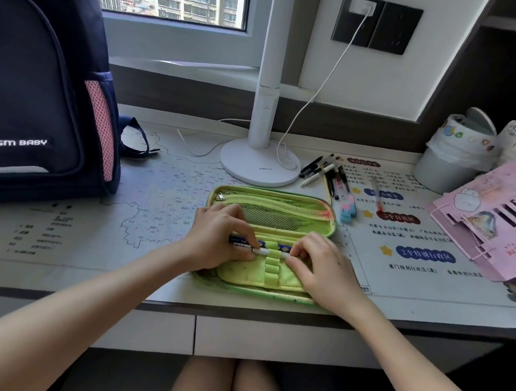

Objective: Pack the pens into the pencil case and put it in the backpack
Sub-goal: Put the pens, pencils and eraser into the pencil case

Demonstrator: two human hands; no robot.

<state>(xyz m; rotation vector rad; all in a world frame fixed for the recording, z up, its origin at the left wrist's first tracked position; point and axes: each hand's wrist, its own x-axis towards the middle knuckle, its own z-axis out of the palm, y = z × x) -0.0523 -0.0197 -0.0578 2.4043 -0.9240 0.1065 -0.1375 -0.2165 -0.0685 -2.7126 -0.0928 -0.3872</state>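
Note:
A green pencil case [272, 212] lies open on the desk in front of me, mesh lid folded back. My left hand [217, 239] pinches a white pen [262, 251] that passes through the case's elastic loops. My right hand [319, 267] pinches the pen's other end at the loops. A blue pen [240, 242] lies just behind the white one under my left fingers. Several loose pens [326, 173] lie on the desk behind the case, to its right. A dark blue backpack [32, 90] stands upright at the left.
A white lamp base [259, 164] with its cable stands behind the case. Erasers [347, 209] lie by the case's right corner. A pink folder [508, 220], a grey bin [451, 156] and bags crowd the right side. The desk edge runs just below my wrists.

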